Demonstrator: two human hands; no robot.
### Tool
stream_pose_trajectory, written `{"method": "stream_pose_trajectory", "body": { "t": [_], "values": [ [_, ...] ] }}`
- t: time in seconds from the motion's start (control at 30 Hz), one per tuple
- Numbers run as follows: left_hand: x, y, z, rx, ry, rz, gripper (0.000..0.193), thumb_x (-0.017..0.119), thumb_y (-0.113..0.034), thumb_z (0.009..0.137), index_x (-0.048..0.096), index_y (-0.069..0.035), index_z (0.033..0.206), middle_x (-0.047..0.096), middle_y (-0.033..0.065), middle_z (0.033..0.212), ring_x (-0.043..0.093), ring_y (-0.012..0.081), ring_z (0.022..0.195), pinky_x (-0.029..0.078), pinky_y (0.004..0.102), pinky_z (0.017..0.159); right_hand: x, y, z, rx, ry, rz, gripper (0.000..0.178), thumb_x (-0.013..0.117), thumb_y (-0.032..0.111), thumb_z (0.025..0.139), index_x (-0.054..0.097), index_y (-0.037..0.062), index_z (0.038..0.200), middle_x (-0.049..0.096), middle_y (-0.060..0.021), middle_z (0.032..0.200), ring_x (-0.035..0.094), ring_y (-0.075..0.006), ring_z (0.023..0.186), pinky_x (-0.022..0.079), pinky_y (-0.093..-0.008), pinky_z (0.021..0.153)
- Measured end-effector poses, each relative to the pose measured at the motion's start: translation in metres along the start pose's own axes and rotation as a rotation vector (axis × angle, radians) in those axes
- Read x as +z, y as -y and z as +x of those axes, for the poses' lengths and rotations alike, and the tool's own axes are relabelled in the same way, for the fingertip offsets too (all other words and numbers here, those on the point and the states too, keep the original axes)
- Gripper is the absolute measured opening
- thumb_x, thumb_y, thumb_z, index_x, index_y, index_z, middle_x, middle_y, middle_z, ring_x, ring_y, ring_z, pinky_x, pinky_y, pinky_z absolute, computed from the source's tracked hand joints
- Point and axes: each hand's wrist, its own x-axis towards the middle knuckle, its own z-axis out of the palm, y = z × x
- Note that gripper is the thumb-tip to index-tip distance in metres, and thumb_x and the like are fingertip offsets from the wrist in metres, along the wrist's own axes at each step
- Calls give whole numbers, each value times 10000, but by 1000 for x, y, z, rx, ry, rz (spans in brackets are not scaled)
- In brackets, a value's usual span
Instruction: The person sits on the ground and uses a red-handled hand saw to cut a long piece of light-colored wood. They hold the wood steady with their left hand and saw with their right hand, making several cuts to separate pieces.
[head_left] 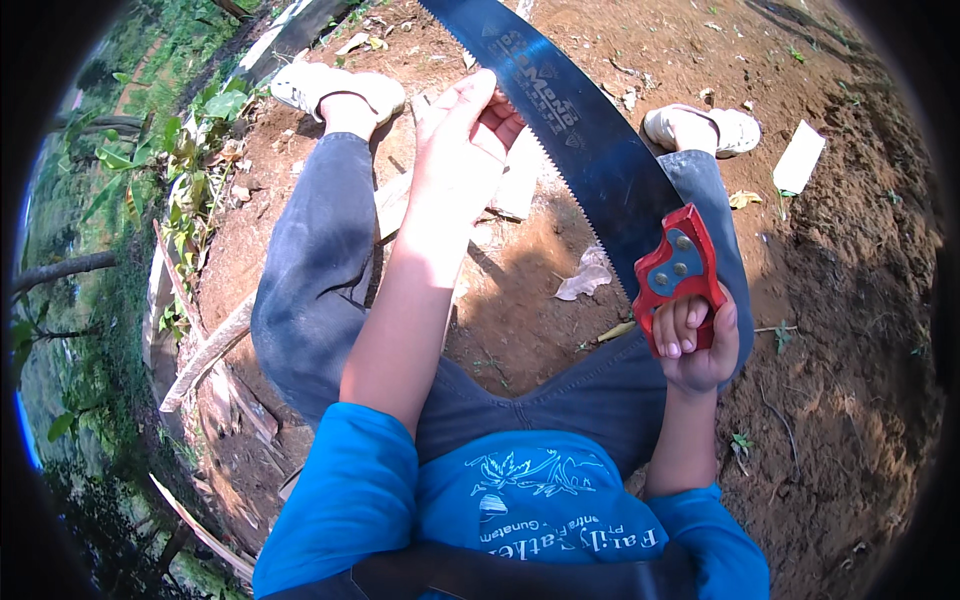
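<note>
My right hand (697, 335) is wrapped round the red handle (682, 262) of a hand saw. Its broad, dark, curved blade (575, 125) slants up and to the left, with teeth along the left edge. Beside those teeth, my left hand (468, 135) is closed, its thumb and fingers drawn together and curled. The thumb tip lies at or very near the toothed edge; whether it touches is unclear. Anything pinched in the left fingers is too small or hidden to make out.
Between my legs, pale wood pieces (517, 185) and a dry leaf (585, 275) lie on brown soil. A long stick (210, 352) is by my left knee. A white flat piece (799, 158) lies at the right. Green plants (190, 150) grow along the left edge.
</note>
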Motion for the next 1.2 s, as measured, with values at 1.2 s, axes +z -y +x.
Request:
{"method": "stream_pose_trajectory", "body": {
  "t": [1.2],
  "values": [
    [-32,-73,28,342,-315,-167,95,594,-95,1023,630,-9,1002,679,95,963,664,183,913,579,337,904,-28,30,-49,146,45,21,415,597,376,1016,586,8,826,469,-7,537,451,-99,412,384,-240,395]
  ]
}}
